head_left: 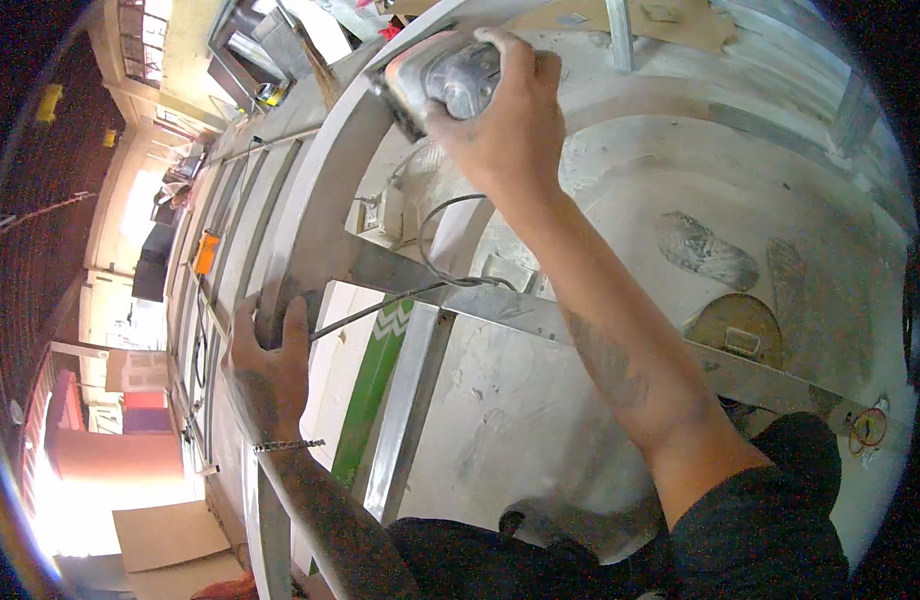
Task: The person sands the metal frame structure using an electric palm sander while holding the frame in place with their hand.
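Observation:
My right hand [505,110] is wrapped over the top of a dusty power sander [462,82], which rests against the upper part of a curved grey frame beam [325,195]. The sander's underside is hidden. Lower down the same beam, my left hand [268,355] grips it, thumb on one side and fingers on the other. A dark power cord [375,307] runs from near the left hand, lies over a metal crossbar [525,312] and loops up behind my right forearm. Where it joins the sander cannot be seen.
Below the frame spreads a dusty pale panel [620,170] with a round brown disc [737,330] bearing a handle. A green-striped white panel [375,370] shows between the bars. An orange object [207,253] sits on the slatted framework at left. Cardboard [170,535] stands at lower left.

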`<action>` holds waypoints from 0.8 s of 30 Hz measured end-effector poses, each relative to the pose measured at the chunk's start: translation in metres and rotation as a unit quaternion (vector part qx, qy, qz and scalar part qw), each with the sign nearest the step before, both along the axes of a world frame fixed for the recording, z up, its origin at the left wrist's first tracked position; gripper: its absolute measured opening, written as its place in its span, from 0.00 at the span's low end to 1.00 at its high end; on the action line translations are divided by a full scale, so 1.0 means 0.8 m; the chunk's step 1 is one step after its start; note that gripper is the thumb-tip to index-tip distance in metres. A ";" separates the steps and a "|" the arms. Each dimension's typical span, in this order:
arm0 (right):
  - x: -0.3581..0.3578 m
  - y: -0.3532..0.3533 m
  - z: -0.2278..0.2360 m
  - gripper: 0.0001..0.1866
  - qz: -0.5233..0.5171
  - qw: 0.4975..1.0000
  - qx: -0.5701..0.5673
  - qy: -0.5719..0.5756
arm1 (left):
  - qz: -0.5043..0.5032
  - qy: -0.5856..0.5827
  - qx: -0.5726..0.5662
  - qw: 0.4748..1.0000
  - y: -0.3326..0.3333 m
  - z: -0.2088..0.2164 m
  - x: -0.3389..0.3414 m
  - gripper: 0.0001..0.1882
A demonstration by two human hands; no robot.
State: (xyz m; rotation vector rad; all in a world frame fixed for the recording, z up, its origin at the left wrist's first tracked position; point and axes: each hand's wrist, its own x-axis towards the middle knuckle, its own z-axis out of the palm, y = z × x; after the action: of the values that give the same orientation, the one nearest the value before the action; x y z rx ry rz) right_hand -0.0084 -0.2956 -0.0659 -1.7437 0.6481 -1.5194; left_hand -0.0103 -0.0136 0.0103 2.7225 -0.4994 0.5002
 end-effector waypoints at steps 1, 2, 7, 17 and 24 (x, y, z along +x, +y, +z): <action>-0.002 -0.005 0.002 0.43 -0.001 1.000 0.001 0.000 | -0.004 -0.003 0.000 1.000 -0.001 0.000 0.000 0.33; -0.004 -0.011 0.005 0.42 -0.011 1.000 0.009 -0.010 | -0.007 -0.006 -0.001 1.000 -0.001 -0.001 0.000 0.32; 0.000 -0.038 0.009 0.41 -0.083 0.995 0.035 -0.041 | -0.027 -0.066 0.008 0.997 0.004 -0.009 0.005 0.25; 0.000 -0.078 0.011 0.40 -0.196 0.979 0.032 -0.042 | -0.024 -0.034 0.003 0.999 -0.004 -0.008 -0.001 0.23; 0.006 -0.050 0.011 0.40 -0.126 0.991 0.030 -0.029 | -0.036 -0.052 -0.003 0.998 0.008 -0.011 0.010 0.22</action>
State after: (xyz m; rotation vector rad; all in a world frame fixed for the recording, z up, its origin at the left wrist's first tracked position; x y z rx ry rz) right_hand -0.0037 -0.3353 -0.0571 -1.6129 0.9024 -1.6958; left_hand -0.0023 -0.0073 0.0013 2.6717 -0.6206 0.6267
